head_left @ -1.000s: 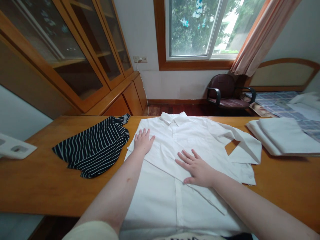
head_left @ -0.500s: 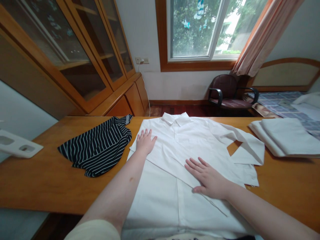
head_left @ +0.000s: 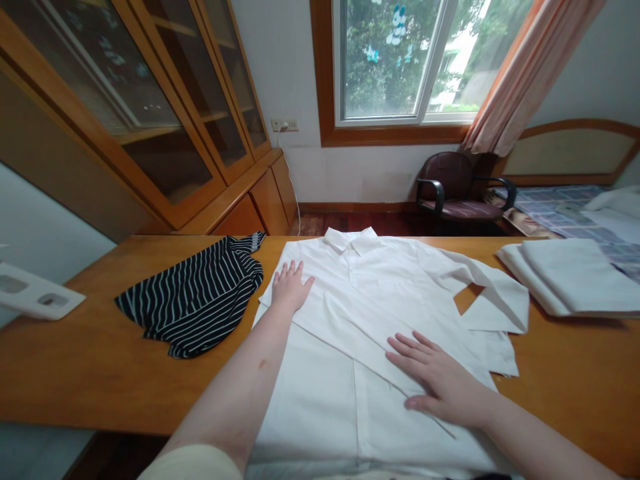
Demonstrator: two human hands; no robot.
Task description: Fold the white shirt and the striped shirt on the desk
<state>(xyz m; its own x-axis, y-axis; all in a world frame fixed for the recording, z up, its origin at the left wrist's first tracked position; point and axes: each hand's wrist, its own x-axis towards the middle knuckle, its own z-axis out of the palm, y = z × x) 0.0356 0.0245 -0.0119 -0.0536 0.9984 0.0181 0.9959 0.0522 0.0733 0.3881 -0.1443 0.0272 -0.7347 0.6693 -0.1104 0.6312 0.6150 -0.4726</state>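
Across the middle of the wooden table (head_left: 60, 380) lies a white shirt (head_left: 320, 380), front up, collar toward the far edge.
Nearest, the right hand (head_left: 443, 383) rests palm down on the shirt, fingers stretched out and slightly spread, gripping nothing; farther off, on the left, the left hand (head_left: 290, 290) presses flat near the shoulder, fingers fanned, likewise gripping nothing. One sleeve (head_left: 345, 323) slants between them toward near right. Just left sits a striped garment (head_left: 200, 293); at right, folded white cloth (head_left: 575, 277). Beyond the table, I see an armchair (head_left: 450, 190) and a window (head_left: 385, 67).
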